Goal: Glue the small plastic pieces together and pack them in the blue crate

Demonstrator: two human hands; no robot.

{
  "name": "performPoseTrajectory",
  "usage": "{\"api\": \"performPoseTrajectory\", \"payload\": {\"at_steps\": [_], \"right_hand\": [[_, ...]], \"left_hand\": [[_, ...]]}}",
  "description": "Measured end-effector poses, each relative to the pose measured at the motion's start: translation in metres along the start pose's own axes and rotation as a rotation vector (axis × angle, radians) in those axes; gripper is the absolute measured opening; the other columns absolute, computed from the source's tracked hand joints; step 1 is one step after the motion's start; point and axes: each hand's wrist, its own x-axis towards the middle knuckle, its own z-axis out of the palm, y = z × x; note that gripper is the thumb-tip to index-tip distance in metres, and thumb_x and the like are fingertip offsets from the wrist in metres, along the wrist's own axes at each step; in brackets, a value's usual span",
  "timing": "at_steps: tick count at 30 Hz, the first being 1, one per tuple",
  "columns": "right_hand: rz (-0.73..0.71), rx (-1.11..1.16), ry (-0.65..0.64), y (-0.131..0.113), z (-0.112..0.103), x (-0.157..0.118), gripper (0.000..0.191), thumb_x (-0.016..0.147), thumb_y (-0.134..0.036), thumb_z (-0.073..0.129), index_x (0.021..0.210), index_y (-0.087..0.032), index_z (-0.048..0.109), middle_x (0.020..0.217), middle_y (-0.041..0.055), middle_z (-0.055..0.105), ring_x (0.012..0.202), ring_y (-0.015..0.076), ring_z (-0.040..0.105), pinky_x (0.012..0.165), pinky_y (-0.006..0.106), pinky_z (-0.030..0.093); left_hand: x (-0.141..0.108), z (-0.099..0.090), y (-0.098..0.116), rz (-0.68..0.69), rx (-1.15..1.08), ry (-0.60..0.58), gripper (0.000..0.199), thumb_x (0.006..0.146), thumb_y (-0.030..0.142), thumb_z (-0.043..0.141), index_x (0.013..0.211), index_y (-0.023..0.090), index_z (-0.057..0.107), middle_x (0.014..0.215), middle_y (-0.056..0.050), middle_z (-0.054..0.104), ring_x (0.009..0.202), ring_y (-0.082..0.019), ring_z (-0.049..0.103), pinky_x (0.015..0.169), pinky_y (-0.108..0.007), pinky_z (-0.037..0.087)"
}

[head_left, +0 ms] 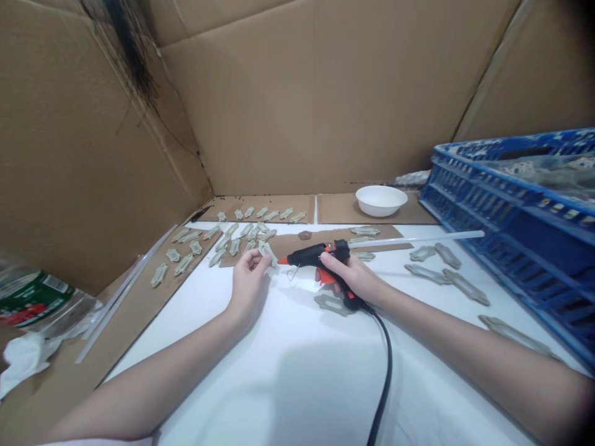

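My left hand (251, 275) pinches a small pale frame-shaped piece (268, 253) between thumb and fingers, tilted up above the white table. In my right hand (356, 275) is a black and orange glue gun (309, 257), its orange nozzle pointing left at the piece and close to it; whether they touch I cannot tell. A long clear glue stick (418, 239) sticks out of the gun's rear. From the handle a black cord (388, 371) runs down toward me. Just under the gun, another pale frame (333, 304) lies on the table.
Several similar pieces (185, 264) lie on cardboard at the left and back. Larger frames (466, 286) lie at the right beside a blue crate (506, 217). A white bowl (381, 201) stands at the back. Glue sticks (125, 297) and a plastic bottle (41, 297) are at the left. Cardboard walls (260, 105) enclose the table.
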Motion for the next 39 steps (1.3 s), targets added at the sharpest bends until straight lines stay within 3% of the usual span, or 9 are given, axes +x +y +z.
{"api": "performPoseTrajectory", "payload": {"at_steps": [17, 39], "right_hand": [[0.04, -0.041, 0.016, -0.005, 0.001, -0.001, 0.05, 0.072, -0.061, 0.041, 0.058, -0.015, 0.051, 0.041, -0.0026, 0.045, 0.035, 0.0078, 0.042, 0.034, 0.019, 0.032], [-0.03, -0.279, 0.03, -0.014, 0.003, -0.003, 0.049, 0.078, -0.057, 0.032, 0.052, -0.016, 0.043, 0.046, -0.0024, 0.046, 0.047, 0.0096, 0.043, 0.051, 0.022, 0.033]], "left_hand": [[0.0, -0.002, -0.003, -0.032, 0.129, -0.065, 0.023, 0.063, 0.034, 0.062, 0.069, 0.013, 0.056, 0.064, 0.001, 0.052, 0.057, -0.008, 0.042, 0.054, -0.02, 0.031], [0.0, -0.002, -0.006, -0.038, 0.157, -0.073, 0.021, 0.063, 0.033, 0.063, 0.069, 0.013, 0.06, 0.067, -0.002, 0.058, 0.062, -0.011, 0.047, 0.059, -0.022, 0.034]]}}
